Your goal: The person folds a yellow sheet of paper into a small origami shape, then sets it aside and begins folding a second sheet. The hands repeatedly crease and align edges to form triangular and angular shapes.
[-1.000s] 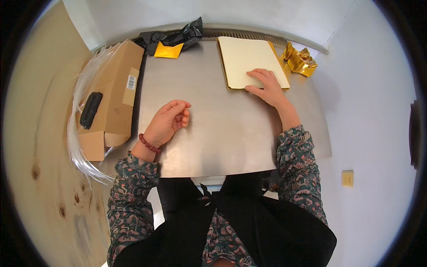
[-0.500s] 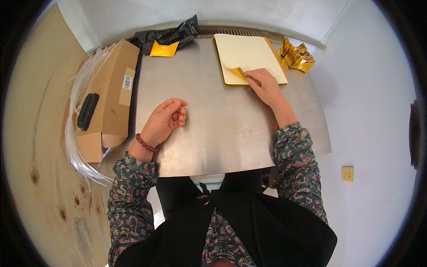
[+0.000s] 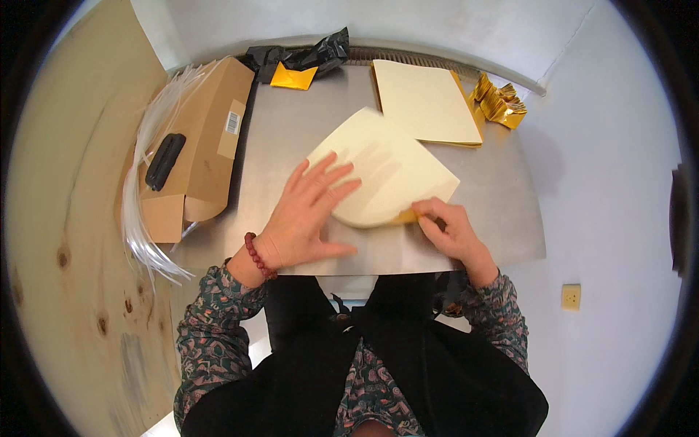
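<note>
A single sheet of paper (image 3: 393, 156), cream on the upper face and gold on its curled underside, lies slanted over the near middle of the metal table. My right hand (image 3: 448, 229) pinches its near right edge, where a strip of gold shows. With fingers spread, my left hand (image 3: 309, 211) hovers over or rests on the sheet's left part; I cannot tell if it touches. Behind the sheet sits a stack of the same paper (image 3: 429, 102), cream side up with gold edges.
Folded gold paper pieces (image 3: 499, 102) lie beyond the stack at far right. At far left are a folded yellow-gold piece (image 3: 293, 76) and crumpled black plastic (image 3: 309, 54). Along the left stands a cardboard box (image 3: 200, 146) with clear plastic strips (image 3: 135, 207) and a black handle-like piece (image 3: 165, 162).
My right hand has drawn the top sheet off the stack, toward me and leftward. My left hand has opened from loosely curled and moved over the sheet.
</note>
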{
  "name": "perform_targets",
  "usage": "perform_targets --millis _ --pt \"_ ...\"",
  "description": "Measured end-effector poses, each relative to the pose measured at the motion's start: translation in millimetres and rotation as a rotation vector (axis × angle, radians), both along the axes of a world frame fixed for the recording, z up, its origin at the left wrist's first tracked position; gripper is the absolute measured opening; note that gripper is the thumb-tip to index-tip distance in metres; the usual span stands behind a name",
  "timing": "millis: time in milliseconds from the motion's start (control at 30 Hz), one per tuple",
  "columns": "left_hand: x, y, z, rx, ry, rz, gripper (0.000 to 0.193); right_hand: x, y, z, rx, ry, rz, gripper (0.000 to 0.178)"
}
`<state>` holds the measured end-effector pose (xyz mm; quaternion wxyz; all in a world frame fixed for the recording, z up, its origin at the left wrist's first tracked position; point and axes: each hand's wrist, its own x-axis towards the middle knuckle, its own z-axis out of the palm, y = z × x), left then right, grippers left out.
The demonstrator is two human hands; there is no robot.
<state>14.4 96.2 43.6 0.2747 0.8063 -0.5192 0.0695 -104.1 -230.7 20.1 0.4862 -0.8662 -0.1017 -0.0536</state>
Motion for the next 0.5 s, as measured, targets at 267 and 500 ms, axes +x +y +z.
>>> perform_targets --millis 267,500 --pt "-30 31 -4 0.299 0.192 -0.143 0.077 -63 -14 0 0.194 -0.008 0.067 0.021" --pt "-63 32 -2 0.233 0.222 -0.150 0.065 -83 -12 13 -0.101 -0.096 0.043 0.023"
